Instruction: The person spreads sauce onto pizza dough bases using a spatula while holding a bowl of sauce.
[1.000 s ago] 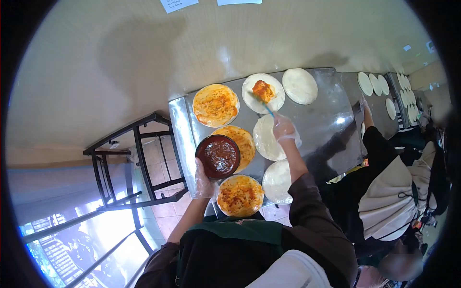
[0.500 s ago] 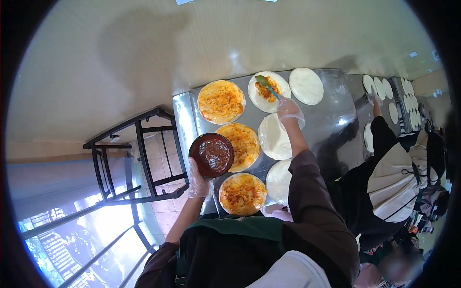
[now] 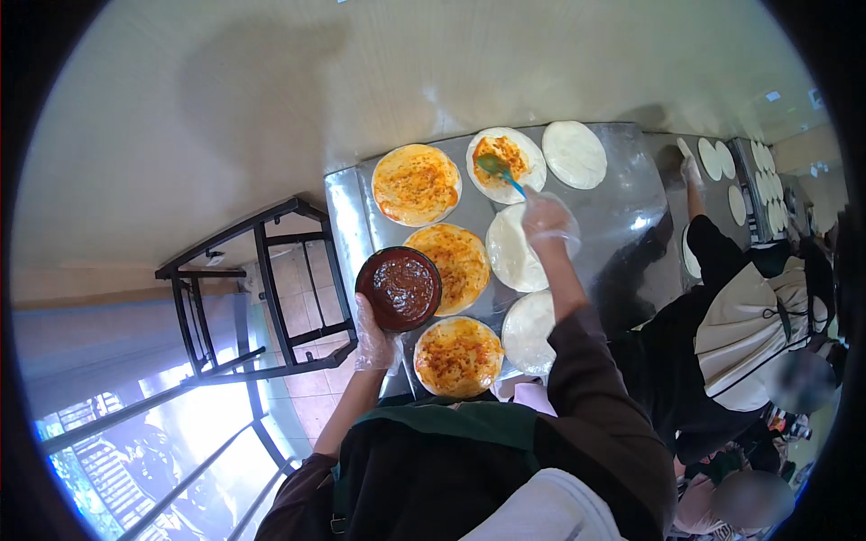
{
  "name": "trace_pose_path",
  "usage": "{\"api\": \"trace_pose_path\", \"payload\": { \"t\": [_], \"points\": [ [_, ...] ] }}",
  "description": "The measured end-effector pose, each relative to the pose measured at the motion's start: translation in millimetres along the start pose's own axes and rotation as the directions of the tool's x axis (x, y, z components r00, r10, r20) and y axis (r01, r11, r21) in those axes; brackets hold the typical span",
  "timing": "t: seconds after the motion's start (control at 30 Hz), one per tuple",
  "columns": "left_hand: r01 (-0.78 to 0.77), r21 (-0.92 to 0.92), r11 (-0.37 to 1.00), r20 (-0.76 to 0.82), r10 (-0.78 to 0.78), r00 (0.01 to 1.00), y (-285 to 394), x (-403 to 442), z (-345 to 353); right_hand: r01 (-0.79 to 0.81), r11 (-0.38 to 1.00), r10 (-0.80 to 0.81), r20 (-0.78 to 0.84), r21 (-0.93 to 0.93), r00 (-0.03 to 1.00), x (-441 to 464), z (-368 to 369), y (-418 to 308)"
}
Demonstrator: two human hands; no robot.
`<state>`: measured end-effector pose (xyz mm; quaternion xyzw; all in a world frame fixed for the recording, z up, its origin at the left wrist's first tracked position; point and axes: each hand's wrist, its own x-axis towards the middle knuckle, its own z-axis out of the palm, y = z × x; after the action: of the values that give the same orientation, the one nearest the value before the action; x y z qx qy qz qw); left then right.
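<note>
Head view: working the sauce wider than 0.5 s ago, covering more of the middle dough round in the far row on the steel table, leaving a pale margin bare. Gripping the spoon by its blue handle in the right hand, back upward, forearm stretched past 2 plain rounds. Cupping the bowl from its near side in the left hand, partly overlapping a sauced round.

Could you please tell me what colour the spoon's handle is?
Blue: the spoon's handle shows best in the head view.
</note>
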<state>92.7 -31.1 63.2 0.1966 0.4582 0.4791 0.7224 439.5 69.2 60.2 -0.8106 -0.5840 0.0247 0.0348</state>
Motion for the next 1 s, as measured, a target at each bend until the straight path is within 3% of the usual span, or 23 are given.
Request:
{"api": "trace_pose_path", "payload": {
  "t": [0.07, 0.17, 0.3, 0.4, 0.57, 0.67, 0.77, 0.87, 0.97, 1.0],
  "points": [
    [-0.021, 0.007, 1.0, 0.013, 0.021, 1.0, -2, 1, -1, 0.008, 1.0, -0.007, -0.013, 0.029, 1.0, -3, 23, 0],
    [-0.04, -0.01, 0.999, 0.003, 0.041, 0.999, -2, -3, -3, -0.029, 1.0, 0.03, 0.112, -0.011, 0.993, -42, 32, 28],
    [0.02, -0.043, 0.999, 0.026, -0.018, 0.999, -5, -2, -11, -0.21, 0.977, 0.212, 0.134, -0.031, 0.968, -45, -2, 56],
    [0.037, 0.0, 0.999, 0.009, -0.037, 0.999, -4, 0, -10, -0.167, 0.983, 0.168, -0.01, 0.079, 0.986, -4, -1, 40],
    [0.012, 0.003, 1.0, 0.049, -0.012, 0.999, -1, -3, 4, -0.048, 0.997, 0.036, 0.19, 0.059, 0.981, 21, 24, 45],
    [-0.001, 0.007, 1.0, 0.06, 0.0, 0.998, 6, -4, 8, -0.009, 1.0, 0.013, 0.191, -0.025, 0.982, -18, 15, 73],
    [0.021, 0.019, 1.0, 0.071, -0.022, 0.997, 5, -2, 3, -0.15, 0.987, 0.147, 0.073, 0.047, 0.986, -41, -27, 46],
    [0.034, 0.028, 0.999, 0.048, -0.035, 0.998, 3, 2, -2, -0.11, 0.991, 0.098, 0.147, 0.075, 0.984, -39, -23, 21],
    [0.011, 0.015, 1.0, 0.036, -0.011, 0.999, 10, -4, 7, -0.102, 0.995, 0.103, 0.122, -0.016, 0.987, -51, 27, 60],
    [-0.004, 0.022, 1.0, 0.038, 0.003, 0.999, 11, -3, 5, -0.173, 0.982, 0.183, 0.164, -0.073, 0.969, -44, 45, 84]
  ]
}}
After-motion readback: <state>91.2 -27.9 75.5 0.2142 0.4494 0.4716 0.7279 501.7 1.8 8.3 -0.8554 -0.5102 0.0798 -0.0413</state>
